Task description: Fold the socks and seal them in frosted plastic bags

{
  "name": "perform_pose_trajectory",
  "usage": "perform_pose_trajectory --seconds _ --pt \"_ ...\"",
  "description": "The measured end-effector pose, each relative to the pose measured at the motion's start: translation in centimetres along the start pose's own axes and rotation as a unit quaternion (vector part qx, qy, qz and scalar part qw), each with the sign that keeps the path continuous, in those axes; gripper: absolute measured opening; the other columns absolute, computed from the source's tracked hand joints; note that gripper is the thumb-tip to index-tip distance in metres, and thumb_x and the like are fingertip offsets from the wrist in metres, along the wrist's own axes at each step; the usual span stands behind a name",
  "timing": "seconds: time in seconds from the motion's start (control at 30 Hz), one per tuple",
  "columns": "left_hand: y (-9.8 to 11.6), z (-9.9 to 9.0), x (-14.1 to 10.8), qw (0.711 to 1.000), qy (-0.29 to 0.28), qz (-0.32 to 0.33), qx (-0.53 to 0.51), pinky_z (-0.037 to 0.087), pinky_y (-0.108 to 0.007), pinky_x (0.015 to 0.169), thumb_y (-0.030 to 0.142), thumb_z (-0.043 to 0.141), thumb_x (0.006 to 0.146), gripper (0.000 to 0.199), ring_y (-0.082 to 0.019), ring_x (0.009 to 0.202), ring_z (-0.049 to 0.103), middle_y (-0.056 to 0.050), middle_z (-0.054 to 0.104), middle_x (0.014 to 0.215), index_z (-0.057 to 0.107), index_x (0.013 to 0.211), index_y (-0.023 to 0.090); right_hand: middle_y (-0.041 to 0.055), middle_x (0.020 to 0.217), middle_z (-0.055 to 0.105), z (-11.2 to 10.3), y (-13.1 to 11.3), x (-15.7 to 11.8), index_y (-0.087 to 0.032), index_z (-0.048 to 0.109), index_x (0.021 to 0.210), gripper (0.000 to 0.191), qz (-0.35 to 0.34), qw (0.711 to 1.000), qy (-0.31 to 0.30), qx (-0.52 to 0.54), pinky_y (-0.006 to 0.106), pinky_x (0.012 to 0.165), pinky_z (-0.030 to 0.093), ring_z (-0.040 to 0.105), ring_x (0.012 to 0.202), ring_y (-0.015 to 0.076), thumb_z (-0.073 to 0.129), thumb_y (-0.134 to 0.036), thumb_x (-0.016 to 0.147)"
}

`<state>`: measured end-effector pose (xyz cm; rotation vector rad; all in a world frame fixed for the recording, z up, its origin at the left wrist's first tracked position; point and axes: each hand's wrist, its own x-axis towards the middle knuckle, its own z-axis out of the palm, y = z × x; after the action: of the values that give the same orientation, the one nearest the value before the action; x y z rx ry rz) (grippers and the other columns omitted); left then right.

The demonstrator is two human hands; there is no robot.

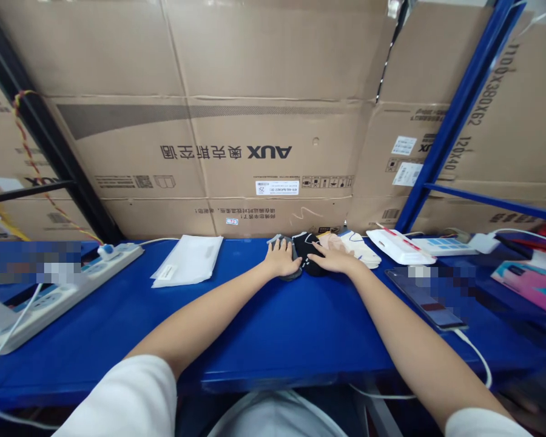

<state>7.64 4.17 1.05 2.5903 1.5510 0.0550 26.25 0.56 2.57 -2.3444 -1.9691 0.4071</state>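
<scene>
A row of folded socks lies at the back of the blue table. My left hand (282, 260) rests palm down on a grey sock (293, 274) at the row's left end, fingers spread. Beside it is a black sock (306, 243) with white marks. My right hand (335, 257) lies over the black sock's right side and a beige sock (331, 239), its fingers stretched toward the left. White socks with a blue line (363, 250) are at the right end of the row. Whatever lies under my palms is hidden.
Left on the blue table (273, 331) are clear plastic bags (188, 261) and a long power strip (73, 294). To the right are a white box with a red pen (400, 244), a phone on a cable (425, 297) and a pink-blue packet (530, 285). Cardboard (264, 73) stands behind.
</scene>
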Motion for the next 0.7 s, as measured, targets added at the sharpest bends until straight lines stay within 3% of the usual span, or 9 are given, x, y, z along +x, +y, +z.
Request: perform_pose_trajectory --seconds 0.17,0.27,0.33,0.4,0.5,0.6,0.7 --pt "0.6 -0.1 -0.3 0.999 -0.007 -0.030 -0.024 0.000 -0.054 0.118 0.060 0.027 0.090 0.086 -0.037 0.150 -0.002 -0.020 0.006 0.162 0.019 0.155 0.003 0.0043 0.166 0.004 0.4 0.4 0.9 -0.047 0.024 0.151 0.068 0.005 1.000 0.010 0.002 0.076 0.106 0.008 0.006 0.147 0.0489 0.032 -0.070 0.088" --pt "0.7 0.4 0.2 0.996 0.022 -0.041 -0.080 -0.006 -0.059 0.116 0.060 0.034 0.088 0.085 -0.039 0.149 -0.008 -0.020 0.007 0.162 0.026 0.153 0.006 0.0058 0.164 0.015 0.4 0.6 1.0 -0.044 0.030 0.150 0.063 -0.004 0.999 0.036 -0.005 0.074 0.107 0.010 0.013 0.146 0.0467 0.032 -0.065 0.091" --pt "0.6 0.8 0.7 0.991 0.038 -0.047 -0.120 -0.007 -0.062 0.114 0.058 0.042 0.085 0.082 -0.040 0.148 -0.010 -0.019 0.009 0.162 0.032 0.151 0.010 0.0094 0.160 0.028 0.3 0.4 0.8 -0.038 0.042 0.147 0.059 -0.027 0.996 0.085 -0.018 0.073 0.108 0.012 0.022 0.145 0.0444 0.035 -0.060 0.093" --pt "0.2 1.0 1.0 0.979 0.069 -0.042 -0.189 -0.004 -0.064 0.114 0.051 0.051 0.083 0.074 -0.041 0.149 -0.006 -0.018 0.017 0.162 0.041 0.146 0.014 0.0117 0.151 0.043 0.1 0.0 0.3 -0.028 0.058 0.135 0.050 -0.087 0.982 0.167 -0.021 0.065 0.112 0.016 0.034 0.140 0.0389 0.040 -0.048 0.094" --pt "-0.9 0.6 0.7 0.945 0.132 -0.017 -0.300 0.007 -0.056 0.118 0.031 0.054 0.083 0.053 -0.034 0.149 0.016 -0.014 0.040 0.154 0.054 0.133 0.017 0.0105 0.131 0.063 0.1 -1.4 -0.8 -0.020 0.069 0.116 0.036 -0.223 0.938 0.263 0.025 0.045 0.112 0.030 0.052 0.124 0.0267 0.044 -0.032 0.094" --pt "-2.7 -0.3 -0.3 0.925 0.166 -0.007 -0.341 0.020 -0.039 0.119 0.017 0.047 0.083 0.046 -0.022 0.141 0.037 -0.009 0.051 0.146 0.058 0.127 0.018 0.0106 0.116 0.069 0.7 -3.4 -2.3 -0.018 0.069 0.111 0.031 -0.325 0.904 0.266 0.076 0.037 0.102 0.041 0.059 0.111 0.0232 0.045 -0.027 0.094" --pt "-5.1 -1.4 -1.3 0.905 0.180 -0.045 -0.382 0.029 -0.035 0.114 0.017 0.050 0.082 0.042 -0.023 0.136 0.043 -0.011 0.055 0.141 0.059 0.123 0.016 0.0131 0.121 0.067 2.2 -5.4 -3.8 -0.016 0.065 0.119 0.035 -0.377 0.901 0.208 0.048 0.039 0.099 0.044 0.060 0.111 0.0256 0.048 -0.033 0.094"
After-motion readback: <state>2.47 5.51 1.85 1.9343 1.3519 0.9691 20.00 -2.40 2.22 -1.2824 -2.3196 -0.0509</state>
